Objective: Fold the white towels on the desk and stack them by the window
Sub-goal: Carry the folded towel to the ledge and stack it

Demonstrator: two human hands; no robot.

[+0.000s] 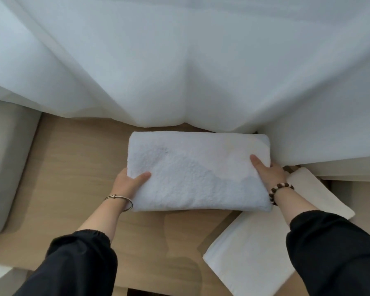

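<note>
We see a folded white towel [198, 171] held at its two short ends, a thick rectangle lying lengthwise across the middle of the wooden table [73, 167], its far edge just beside the hem of the sheer white curtain [179, 60] that hangs along the window side. The left hand [128, 182] grips the towel's left end, thumb on top and fingers tucked out of sight beneath. The right hand [267, 169] grips the right end in the same way, its thumb pressed flat on the pile. A shadow falls on the wood under the towel's near edge, and we cannot tell whether the towel rests on the table or is held just above it. A thin metal bangle [121, 199] circles the left wrist and a beaded bracelet [279, 192] the right; both arms wear black sleeves. To the right, near the folded towel and partly under the right forearm, a flat white towel [250, 259] lies spread on the table. A pale cushion [6, 167] sits at the left edge.
</note>
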